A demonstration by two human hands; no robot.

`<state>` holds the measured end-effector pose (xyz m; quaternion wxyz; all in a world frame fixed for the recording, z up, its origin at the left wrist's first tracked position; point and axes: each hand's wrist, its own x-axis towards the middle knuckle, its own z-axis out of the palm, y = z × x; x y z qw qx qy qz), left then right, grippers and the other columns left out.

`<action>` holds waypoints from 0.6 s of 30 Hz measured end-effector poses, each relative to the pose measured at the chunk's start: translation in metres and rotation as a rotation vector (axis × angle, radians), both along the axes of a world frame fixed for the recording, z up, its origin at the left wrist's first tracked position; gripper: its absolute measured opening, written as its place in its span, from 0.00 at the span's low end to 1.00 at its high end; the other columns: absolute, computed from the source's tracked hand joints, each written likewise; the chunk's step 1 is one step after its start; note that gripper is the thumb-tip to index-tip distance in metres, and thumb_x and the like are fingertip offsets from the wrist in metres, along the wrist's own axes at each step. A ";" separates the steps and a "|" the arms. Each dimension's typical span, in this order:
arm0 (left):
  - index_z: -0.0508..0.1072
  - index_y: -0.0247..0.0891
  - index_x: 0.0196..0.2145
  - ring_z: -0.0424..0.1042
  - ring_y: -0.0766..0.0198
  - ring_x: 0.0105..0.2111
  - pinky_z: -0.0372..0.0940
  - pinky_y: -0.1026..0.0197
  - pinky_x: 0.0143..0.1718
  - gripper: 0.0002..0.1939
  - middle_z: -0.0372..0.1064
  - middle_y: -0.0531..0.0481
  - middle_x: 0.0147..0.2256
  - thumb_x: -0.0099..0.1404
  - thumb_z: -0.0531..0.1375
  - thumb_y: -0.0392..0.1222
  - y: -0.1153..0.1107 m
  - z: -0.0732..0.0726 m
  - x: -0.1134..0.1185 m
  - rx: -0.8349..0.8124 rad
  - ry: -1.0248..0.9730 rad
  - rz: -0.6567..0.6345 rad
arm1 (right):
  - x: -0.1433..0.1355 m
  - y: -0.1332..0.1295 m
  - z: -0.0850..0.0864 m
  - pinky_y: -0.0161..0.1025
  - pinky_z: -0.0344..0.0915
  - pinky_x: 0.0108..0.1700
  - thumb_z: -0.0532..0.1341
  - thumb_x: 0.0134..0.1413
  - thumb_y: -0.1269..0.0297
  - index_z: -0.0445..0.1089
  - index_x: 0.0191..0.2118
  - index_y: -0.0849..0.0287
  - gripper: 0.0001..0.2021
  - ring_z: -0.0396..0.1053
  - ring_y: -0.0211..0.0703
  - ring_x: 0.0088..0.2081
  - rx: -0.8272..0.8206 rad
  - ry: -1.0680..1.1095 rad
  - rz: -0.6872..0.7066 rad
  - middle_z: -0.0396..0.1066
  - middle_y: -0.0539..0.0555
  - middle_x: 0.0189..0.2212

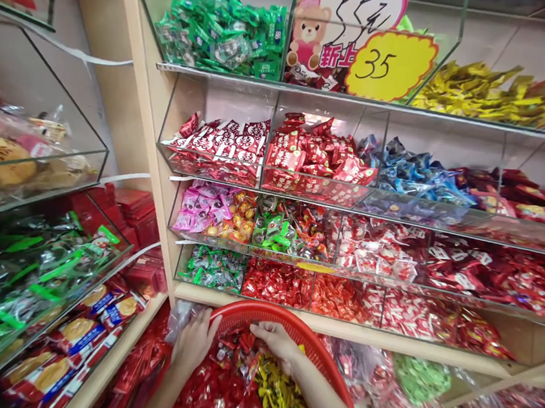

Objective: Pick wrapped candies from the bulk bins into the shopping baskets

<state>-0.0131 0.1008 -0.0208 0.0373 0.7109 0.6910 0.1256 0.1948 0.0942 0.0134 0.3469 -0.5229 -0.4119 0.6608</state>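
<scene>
A red plastic basket stands low in front of me, filled with wrapped candies. Red foil-wrapped candies lie on its left side and yellow-wrapped candies on its right. At the basket's left rim is my left hand, closed over the edge, its thumb towards the inside. A crumpled clear plastic bag shows just beyond that hand. My right hand reaches over the basket, thumb and fingers pinched on a small dark red wrapped candy near the far side.
Clear-walled shelf bins of wrapped candies rise just behind the basket. A yellow price sign hangs at the top. Side bins stand close on the left. Bagged sweets lie beneath the shelf at right.
</scene>
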 end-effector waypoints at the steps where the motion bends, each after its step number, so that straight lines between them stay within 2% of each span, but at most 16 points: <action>1: 0.63 0.37 0.47 0.69 0.63 0.40 0.61 0.63 0.37 0.26 0.68 0.43 0.44 0.65 0.36 0.53 0.000 0.000 0.000 -0.001 0.002 0.001 | -0.001 0.000 0.000 0.29 0.51 0.25 0.66 0.31 0.49 0.57 0.19 0.60 0.21 0.53 0.28 0.20 -0.017 0.016 -0.011 0.57 0.42 0.17; 5: 0.63 0.36 0.46 0.69 0.62 0.39 0.62 0.62 0.36 0.27 0.69 0.44 0.43 0.65 0.34 0.53 -0.001 0.001 0.000 0.013 0.006 -0.011 | -0.005 -0.001 0.002 0.30 0.57 0.31 0.68 0.29 0.52 0.61 0.22 0.59 0.20 0.58 0.28 0.23 -0.087 0.105 -0.014 0.60 0.43 0.21; 9: 0.63 0.36 0.46 0.69 0.61 0.40 0.62 0.62 0.37 0.27 0.69 0.43 0.43 0.65 0.34 0.53 -0.002 0.004 0.000 0.014 0.004 -0.015 | -0.002 -0.001 0.009 0.30 0.58 0.33 0.67 0.31 0.52 0.61 0.24 0.59 0.19 0.59 0.29 0.25 -0.066 0.104 -0.004 0.62 0.44 0.23; 14: 0.63 0.37 0.46 0.69 0.63 0.39 0.61 0.63 0.36 0.26 0.68 0.44 0.43 0.65 0.34 0.53 -0.003 0.006 0.001 0.004 -0.002 -0.012 | 0.016 0.005 0.013 0.32 0.57 0.30 0.64 0.33 0.48 0.58 0.21 0.58 0.20 0.56 0.31 0.23 0.094 -0.020 -0.064 0.56 0.43 0.19; 18: 0.63 0.37 0.46 0.69 0.62 0.39 0.61 0.63 0.36 0.27 0.68 0.44 0.43 0.65 0.34 0.53 -0.003 0.005 0.001 0.011 -0.005 -0.012 | 0.024 0.014 -0.002 0.33 0.53 0.26 0.63 0.34 0.49 0.60 0.22 0.59 0.18 0.53 0.32 0.21 0.331 -0.227 -0.039 0.55 0.43 0.17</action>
